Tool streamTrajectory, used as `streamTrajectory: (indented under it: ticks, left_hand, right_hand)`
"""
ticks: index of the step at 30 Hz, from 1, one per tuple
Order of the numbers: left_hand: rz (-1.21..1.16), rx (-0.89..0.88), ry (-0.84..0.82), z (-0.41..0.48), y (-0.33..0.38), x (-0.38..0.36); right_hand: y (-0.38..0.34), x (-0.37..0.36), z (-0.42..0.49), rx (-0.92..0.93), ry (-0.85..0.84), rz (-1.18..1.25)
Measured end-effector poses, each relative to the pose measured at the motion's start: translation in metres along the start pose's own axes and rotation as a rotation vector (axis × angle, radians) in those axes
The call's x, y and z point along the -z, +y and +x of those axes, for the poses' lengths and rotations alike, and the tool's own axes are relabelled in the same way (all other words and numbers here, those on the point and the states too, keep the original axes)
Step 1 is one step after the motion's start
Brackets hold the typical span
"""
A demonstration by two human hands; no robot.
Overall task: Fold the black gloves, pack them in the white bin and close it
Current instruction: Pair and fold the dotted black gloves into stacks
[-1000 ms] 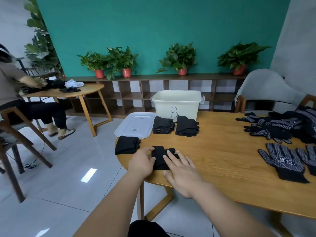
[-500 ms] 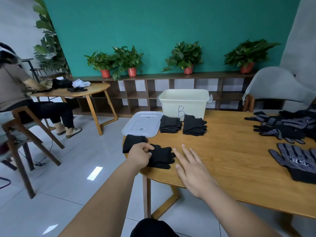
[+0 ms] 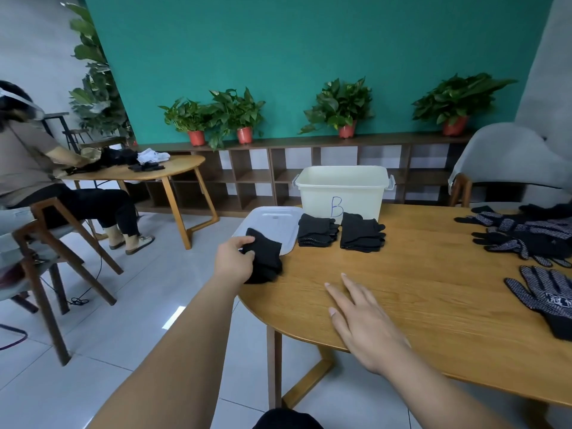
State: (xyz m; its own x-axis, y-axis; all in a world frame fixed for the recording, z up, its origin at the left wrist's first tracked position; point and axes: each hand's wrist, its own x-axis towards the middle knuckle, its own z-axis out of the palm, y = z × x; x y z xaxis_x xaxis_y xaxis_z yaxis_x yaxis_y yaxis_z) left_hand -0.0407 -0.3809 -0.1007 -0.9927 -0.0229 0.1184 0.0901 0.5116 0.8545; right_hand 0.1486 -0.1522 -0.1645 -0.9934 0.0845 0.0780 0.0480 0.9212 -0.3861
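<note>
Two glove stacks point(image 3: 317, 232) lie by the far white bin point(image 3: 356, 190). Left hand point(image 3: 233, 258) pinches a third folded bundle point(image 3: 266, 258) at the left edge of the surface point(image 3: 433, 289), right hand point(image 3: 368, 326) spread flat. Keep the fold squeezed while lifting.

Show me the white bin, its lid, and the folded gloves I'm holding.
white bin point(image 3: 340, 190): head view, front wall above the B.
lid point(image 3: 278, 222): head view, flat top surface.
folded gloves point(image 3: 269, 258): head view, middle of the black fabric.
</note>
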Motion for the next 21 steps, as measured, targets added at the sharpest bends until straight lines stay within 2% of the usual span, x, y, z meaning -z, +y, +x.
streamTrajectory:
  ticks: [4,10,13,16,19,21]
  left_hand:
    - [0.136,0.109,-0.057,0.006,-0.02,-0.001]
    - [0.11,0.05,0.024,0.012,-0.026,-0.003]
    - [0.309,0.032,-0.052,0.015,-0.029,-0.005]
    - [0.608,-0.052,-0.005,0.01,-0.031,-0.009]
    - [0.68,-0.215,-0.001,0.002,-0.034,-0.02]
    - [0.712,-0.209,-0.097,-0.003,-0.038,-0.03]
  right_hand:
    - [0.0,0.001,0.002,-0.014,-0.014,-0.018]
    - [-0.003,0.002,0.003,-0.01,-0.026,-0.056]
    - [-0.004,0.003,0.002,-0.012,-0.029,-0.058]
    - [-0.006,0.004,0.002,-0.012,-0.033,-0.063]
    - [-0.006,0.004,0.001,-0.01,-0.035,-0.057]
    - [-0.005,0.004,0.001,-0.009,-0.033,-0.056]
